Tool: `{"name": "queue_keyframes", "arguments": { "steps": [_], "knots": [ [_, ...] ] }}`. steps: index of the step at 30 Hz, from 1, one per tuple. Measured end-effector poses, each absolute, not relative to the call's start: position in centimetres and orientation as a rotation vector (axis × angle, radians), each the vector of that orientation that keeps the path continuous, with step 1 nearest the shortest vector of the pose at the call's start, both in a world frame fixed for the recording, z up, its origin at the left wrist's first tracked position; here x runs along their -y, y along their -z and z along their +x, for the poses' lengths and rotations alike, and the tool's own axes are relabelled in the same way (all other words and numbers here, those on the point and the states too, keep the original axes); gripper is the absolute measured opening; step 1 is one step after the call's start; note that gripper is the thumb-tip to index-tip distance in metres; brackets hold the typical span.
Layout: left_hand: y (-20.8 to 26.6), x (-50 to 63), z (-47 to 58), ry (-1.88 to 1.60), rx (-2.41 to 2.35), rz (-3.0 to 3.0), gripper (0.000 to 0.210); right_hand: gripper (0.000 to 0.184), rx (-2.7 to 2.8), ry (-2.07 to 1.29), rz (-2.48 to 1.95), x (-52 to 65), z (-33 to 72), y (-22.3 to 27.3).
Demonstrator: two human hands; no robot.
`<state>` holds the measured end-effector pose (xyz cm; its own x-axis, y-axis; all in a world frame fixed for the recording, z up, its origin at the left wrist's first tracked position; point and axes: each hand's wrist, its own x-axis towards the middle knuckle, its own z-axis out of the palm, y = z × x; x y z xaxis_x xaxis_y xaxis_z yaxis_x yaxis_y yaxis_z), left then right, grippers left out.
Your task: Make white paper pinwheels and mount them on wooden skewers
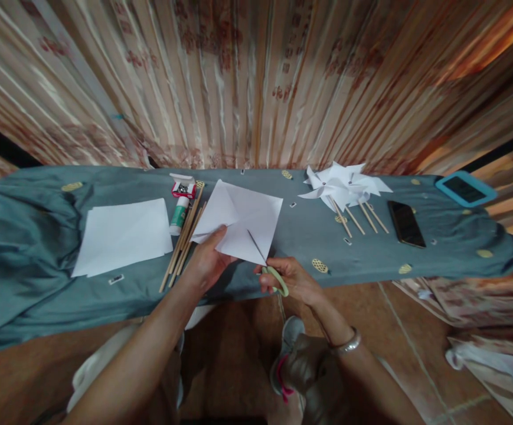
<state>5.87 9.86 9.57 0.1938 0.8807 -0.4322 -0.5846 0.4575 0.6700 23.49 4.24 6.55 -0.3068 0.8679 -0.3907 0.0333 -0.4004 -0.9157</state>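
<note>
My left hand (212, 258) grips a white square sheet of paper (256, 209) by its near left edge, thumb on top. One part of the sheet is cut and lifted on the left. In my right hand (294, 278) is a pair of scissors (278, 282) with light green handles. Its blades lie across the sheet's near right corner, pointing toward the middle. Just left of the sheet are several wooden sticks (180, 248), a green and white glue stick (179, 215) and a small red and white box (183, 188) with small dark metallic pieces inside.
A stack of white paper (123, 236) lies on the left of the cloth-covered table (296, 248). Several white paper pinwheels (345, 180) on sticks rest at the back right. Beyond them are a black phone (407, 223) and a blue-framed device (466, 189). Curtains (238, 88) hang behind.
</note>
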Motion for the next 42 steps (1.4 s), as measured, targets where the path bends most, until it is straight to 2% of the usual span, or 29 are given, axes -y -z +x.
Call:
{"name": "queue_keyframes", "arguments": {
  "steps": [26, 42],
  "knots": [
    [-9.47, -9.76, 5.90, -1.069, -0.873, 0.432, 0.030, 0.048, 1.174, -1.775, -1.290, -4.18, 23.40, -6.79],
    [-9.30, -9.97, 5.84, -1.067, -0.867, 0.434, 0.025, 0.064, 1.247, -1.811, -1.185, -3.93, 23.92, -7.07]
  ]
}}
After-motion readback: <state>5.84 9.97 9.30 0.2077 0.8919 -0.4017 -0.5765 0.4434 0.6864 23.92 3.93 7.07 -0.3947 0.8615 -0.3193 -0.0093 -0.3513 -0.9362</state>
